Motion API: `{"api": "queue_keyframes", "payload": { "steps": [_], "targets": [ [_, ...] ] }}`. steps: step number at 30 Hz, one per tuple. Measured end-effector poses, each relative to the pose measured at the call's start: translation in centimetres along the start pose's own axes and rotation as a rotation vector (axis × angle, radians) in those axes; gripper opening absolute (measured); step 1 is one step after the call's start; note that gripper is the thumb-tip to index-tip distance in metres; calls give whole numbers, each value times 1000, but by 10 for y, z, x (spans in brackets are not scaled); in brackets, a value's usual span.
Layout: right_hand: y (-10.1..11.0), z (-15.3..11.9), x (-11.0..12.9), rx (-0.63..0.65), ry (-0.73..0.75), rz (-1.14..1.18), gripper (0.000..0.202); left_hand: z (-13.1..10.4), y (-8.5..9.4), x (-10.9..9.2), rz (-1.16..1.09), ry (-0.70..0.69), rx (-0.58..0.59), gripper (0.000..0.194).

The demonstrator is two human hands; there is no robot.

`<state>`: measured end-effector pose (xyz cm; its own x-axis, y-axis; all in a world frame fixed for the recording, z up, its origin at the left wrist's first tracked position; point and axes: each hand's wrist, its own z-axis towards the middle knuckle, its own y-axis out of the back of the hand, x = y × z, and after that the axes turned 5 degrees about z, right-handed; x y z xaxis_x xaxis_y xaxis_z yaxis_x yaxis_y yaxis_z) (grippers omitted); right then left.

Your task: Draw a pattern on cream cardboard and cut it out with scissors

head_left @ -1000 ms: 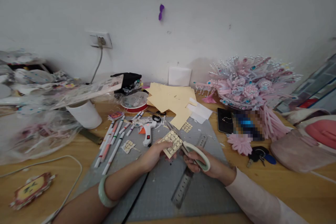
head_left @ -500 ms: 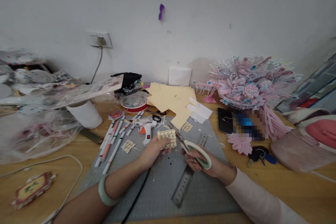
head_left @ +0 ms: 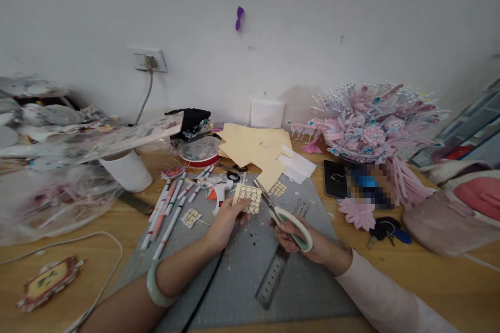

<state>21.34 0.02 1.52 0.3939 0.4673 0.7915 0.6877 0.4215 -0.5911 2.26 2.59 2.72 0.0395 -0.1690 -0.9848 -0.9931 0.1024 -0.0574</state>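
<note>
Between the thumb and fingers of my left hand (head_left: pixel 226 218) is a small cream piece of card (head_left: pixel 250 199) covered in drawn dark loops. My right hand (head_left: pixel 292 234) grips white-handled scissors (head_left: pixel 294 225), with fingers through the loops. Their blades point up and left, close beside the card's right edge; whether they touch it I cannot tell. A similar patterned piece (head_left: pixel 278 188) lies just beyond the blades, and another patterned scrap (head_left: pixel 191 217) rests left of my left hand. Under my right hand a metal ruler (head_left: pixel 270 282) lies on the grey cutting mat (head_left: pixel 312 296).
Several markers (head_left: pixel 169 232) and a white glue gun (head_left: pixel 221 195) lie on the left of the mat. Behind are cream card sheets (head_left: pixel 250 145) and a ribbon spool (head_left: pixel 200 152). A pink beaded headdress (head_left: pixel 363 130), keys (head_left: pixel 385 231) and a phone (head_left: pixel 335 178) sit right.
The card in my left hand has tilted to face me more and shifted up slightly, a little away from the mat. My right hand and the scissors have barely moved.
</note>
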Motion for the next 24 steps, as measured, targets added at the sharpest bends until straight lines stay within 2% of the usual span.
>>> {"api": "queue_keyframes", "payload": {
  "steps": [3, 6, 8, 13, 16, 19, 24],
  "targets": [
    [0, 0, -1, 5, -4, 8, 35, 1, 0, -1, -19, -27, -62, 34],
    [1, 0, -3, 10, -6, 6, 35, 1, -1, 0, -24, -56, -70, 37],
    [1, 0, -3, 7, -3, -3, 35, 0, -2, 1, -13, -64, -21, 41],
    [-1, 0, 0, -18, -6, 1, 35, -4, -2, 7, 38, -71, 204, 51],
    [-2, 0, 0, -23, -12, 15, 35, -5, -1, 8, 85, -71, 279, 47],
    [-1, 1, -2, -9, -18, 19, 34, -7, -1, 6, 117, -56, 259, 42],
    [1, 1, -4, 11, -16, 0, 34, -6, -5, 2, 109, -17, 155, 42]
  ]
}}
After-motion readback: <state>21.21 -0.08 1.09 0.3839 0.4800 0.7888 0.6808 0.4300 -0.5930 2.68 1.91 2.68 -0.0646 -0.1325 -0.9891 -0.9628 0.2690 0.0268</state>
